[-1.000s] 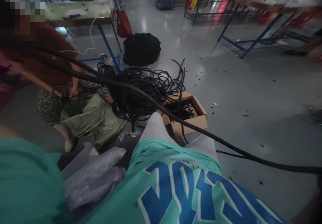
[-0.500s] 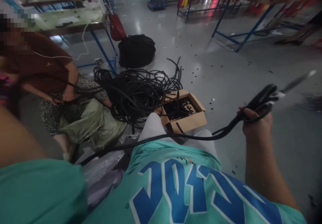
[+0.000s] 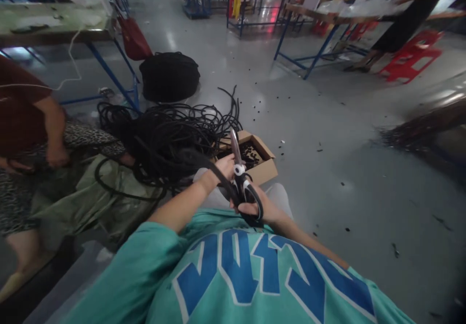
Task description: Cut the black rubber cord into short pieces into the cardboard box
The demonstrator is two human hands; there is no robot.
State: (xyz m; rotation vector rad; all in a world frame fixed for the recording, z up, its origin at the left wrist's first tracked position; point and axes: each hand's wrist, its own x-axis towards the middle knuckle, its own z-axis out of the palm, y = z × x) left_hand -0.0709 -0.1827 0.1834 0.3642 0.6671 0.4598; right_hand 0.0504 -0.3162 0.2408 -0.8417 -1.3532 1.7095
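My right hand (image 3: pixel 260 205) is closed round the black handles of a pair of scissors (image 3: pixel 240 170), whose blades point away from me over the cardboard box (image 3: pixel 267 171). A thick black cord (image 3: pixel 222 177) runs into the same grip beside the handles. Close to the scissors' pivot, my left hand (image 3: pixel 226 166) has its fingers bent together; what they hold is hidden. The cord passes in front of my left wrist, its far part blurred. Small black pieces (image 3: pixel 251 154) lie inside the box.
A tangled heap of black cord (image 3: pixel 163 135) lies left of the box, with a black bundle (image 3: pixel 169 76) behind it. At left a co-worker (image 3: pixel 54 120) sits by a green-grey sack (image 3: pixel 73 193). Tables with blue legs (image 3: pixel 313 55) and a red stool (image 3: pixel 411 59) stand farther back.
My right hand has brought the scissors and cord from the far right in to my lap. My left hand has come into view beside them. The view has turned to the right.
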